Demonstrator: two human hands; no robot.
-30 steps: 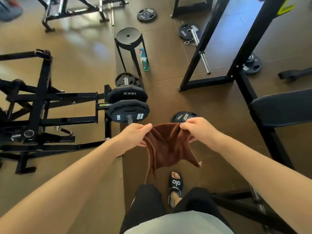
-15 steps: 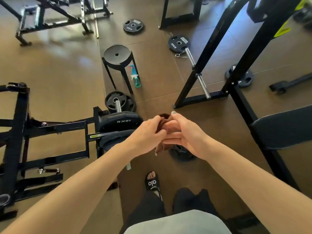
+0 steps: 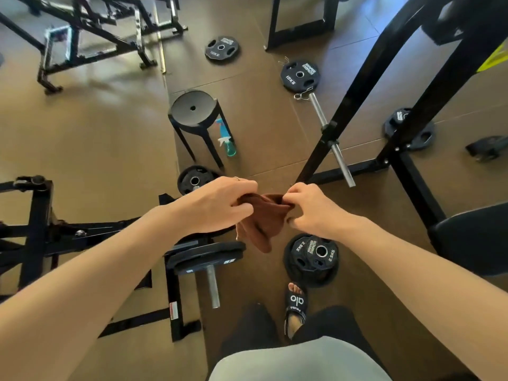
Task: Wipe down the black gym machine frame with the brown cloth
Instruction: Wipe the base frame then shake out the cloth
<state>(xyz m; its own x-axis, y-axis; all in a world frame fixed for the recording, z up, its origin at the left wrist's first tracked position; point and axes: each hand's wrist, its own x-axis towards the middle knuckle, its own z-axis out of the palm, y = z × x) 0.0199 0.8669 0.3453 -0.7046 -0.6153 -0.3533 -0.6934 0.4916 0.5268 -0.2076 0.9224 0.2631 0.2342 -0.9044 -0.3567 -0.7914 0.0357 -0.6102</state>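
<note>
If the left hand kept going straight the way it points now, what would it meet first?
The right hand: the left hand points across at it, with only the bunched brown cloth they both grip between them. Depth looks matched.

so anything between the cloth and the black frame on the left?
Nothing visible. Both the left hand and right hand hold the brown cloth in the air, just above the black machine frame; only open air separates them. Its loaded plates sit directly below.
</note>
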